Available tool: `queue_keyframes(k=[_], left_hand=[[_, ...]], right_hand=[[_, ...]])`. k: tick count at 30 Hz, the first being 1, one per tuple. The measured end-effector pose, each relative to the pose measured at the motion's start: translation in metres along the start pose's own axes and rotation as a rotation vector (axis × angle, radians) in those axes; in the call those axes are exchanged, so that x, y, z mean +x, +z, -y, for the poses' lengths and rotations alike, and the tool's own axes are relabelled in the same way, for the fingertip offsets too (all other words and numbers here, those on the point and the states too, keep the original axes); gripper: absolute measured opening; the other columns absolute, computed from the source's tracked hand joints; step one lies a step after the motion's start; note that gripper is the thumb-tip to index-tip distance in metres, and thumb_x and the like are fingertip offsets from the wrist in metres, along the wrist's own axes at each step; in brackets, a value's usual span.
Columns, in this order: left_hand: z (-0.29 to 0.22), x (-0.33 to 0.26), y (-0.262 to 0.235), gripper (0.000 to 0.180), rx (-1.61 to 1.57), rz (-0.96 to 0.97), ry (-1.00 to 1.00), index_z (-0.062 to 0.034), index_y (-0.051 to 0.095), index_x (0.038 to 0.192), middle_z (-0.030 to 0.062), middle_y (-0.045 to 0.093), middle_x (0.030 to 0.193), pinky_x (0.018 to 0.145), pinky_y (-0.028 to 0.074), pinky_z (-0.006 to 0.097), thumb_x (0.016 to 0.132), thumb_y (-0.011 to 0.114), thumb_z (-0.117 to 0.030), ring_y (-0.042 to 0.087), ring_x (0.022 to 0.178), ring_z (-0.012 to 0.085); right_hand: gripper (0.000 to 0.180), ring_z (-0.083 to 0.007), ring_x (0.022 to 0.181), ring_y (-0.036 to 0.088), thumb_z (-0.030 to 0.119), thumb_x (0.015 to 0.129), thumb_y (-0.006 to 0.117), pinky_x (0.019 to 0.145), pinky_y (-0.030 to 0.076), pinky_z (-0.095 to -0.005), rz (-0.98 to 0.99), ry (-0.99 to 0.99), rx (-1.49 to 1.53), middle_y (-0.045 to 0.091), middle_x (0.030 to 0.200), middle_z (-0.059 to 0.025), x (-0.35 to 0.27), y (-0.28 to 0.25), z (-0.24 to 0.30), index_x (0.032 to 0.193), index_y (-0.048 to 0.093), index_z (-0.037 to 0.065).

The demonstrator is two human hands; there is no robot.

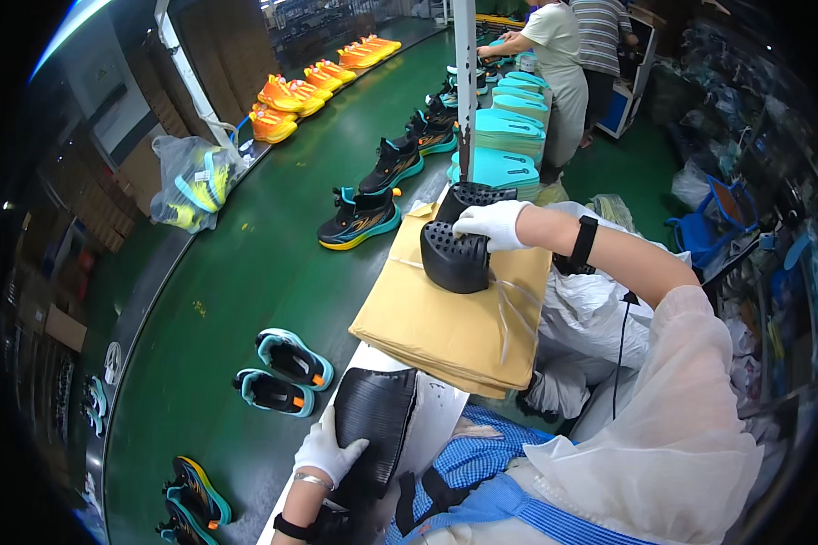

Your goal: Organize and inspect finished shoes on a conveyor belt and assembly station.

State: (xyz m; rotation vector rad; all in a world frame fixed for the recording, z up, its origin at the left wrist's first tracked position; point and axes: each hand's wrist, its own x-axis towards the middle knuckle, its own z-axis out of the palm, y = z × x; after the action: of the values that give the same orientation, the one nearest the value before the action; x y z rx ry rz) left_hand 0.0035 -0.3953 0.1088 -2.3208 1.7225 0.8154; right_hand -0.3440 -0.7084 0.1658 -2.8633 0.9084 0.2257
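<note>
"What does your right hand have?"

"From my end, the right hand (493,225) has its gloved fingers curled over the edge of a black perforated form (457,268) and is clamped on it. The form sits on top of the tan stack (427,318), toward its far end. Its holed face is turned up and its smooth rounded wall toward me; the glove hides too much to tell its long axis."

"And the left?"

"My left hand (329,450), well apart from the right, is spread, thumb away from the fingers, resting on a black ribbed pad (380,418). The pad lies just on the near side of the stack, its long axis running away from me toward it."

"What's around them?"

"A second perforated form (471,194) lies just beyond the first, at the stack's far edge. Left of the stack, a pair of black-and-turquoise shoes (273,392) sits on a green surface (218,336). Beyond the stack are turquoise insoles (507,168) in piles; beyond it to the left, black sneakers (361,218) in a row, then orange shoes (282,95) farther off."
</note>
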Motion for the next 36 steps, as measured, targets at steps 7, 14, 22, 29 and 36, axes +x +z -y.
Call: queue_keyframes(k=[7, 14, 22, 29, 36], left_hand=[[0.016, 0.003, -0.005, 0.083, -0.079, -0.078, 0.125, -0.0059, 0.036, 0.139, 0.0261, 0.053, 0.123, 0.092, 0.046, 0.044, 0.074, 0.072, -0.043, 0.054, 0.111, 0.0413], [0.025, -0.012, -0.047, 0.079, -0.241, -0.455, 0.350, -0.0009, 0.040, 0.137, 0.0243, 0.052, 0.123, 0.097, 0.043, 0.040, 0.073, 0.073, -0.034, 0.053, 0.114, 0.0372], [-0.014, -0.007, -0.096, 0.066, -1.861, -0.048, 0.622, -0.0098, 0.035, 0.136, 0.0133, 0.051, 0.122, 0.090, 0.047, 0.047, 0.091, 0.050, -0.055, 0.054, 0.108, 0.0309], [0.096, -0.052, -0.083, 0.039, -2.005, -0.471, 0.516, -0.0027, 0.050, 0.118, 0.0169, 0.061, 0.105, 0.094, 0.045, 0.046, 0.087, 0.055, -0.026, 0.059, 0.095, 0.0325], [0.113, -0.059, -0.102, 0.010, -2.084, -0.717, 0.378, -0.0120, 0.049, 0.091, 0.0026, 0.052, 0.076, 0.074, 0.048, 0.038, 0.092, 0.056, -0.019, 0.054, 0.073, 0.0176]], right_hand=[[0.045, -0.0325, 0.106, 0.056, 0.011, 0.077, 0.065, 0.087, 0.049, -0.0398, -0.073, -0.025, -0.058, 0.047, 0.126, -0.0102, -0.014, -0.020, 0.006, 0.119, 0.049, 0.012], [0.046, -0.0306, 0.109, 0.054, 0.012, 0.073, 0.071, 0.093, 0.047, -0.0375, -0.303, -0.030, 0.069, 0.049, 0.125, -0.0106, -0.038, -0.076, 0.042, 0.115, 0.052, 0.011], [0.055, -0.0281, 0.097, 0.061, 0.018, 0.068, 0.075, 0.082, 0.050, -0.0353, -0.194, -0.476, 0.637, 0.058, 0.109, -0.0138, 0.047, -0.070, 0.229, 0.118, 0.054, 0.007], [0.052, -0.0267, 0.092, 0.062, 0.024, 0.070, 0.065, 0.080, 0.050, -0.0334, 0.023, -0.674, 0.902, 0.060, 0.107, -0.0167, 0.109, -0.043, 0.325, 0.116, 0.055, 0.003], [0.062, -0.0354, 0.095, 0.062, 0.055, 0.075, 0.057, 0.083, 0.049, -0.0392, 0.090, -0.488, 0.658, 0.064, 0.099, -0.0237, 0.132, -0.059, 0.381, 0.103, 0.063, 0.000]])
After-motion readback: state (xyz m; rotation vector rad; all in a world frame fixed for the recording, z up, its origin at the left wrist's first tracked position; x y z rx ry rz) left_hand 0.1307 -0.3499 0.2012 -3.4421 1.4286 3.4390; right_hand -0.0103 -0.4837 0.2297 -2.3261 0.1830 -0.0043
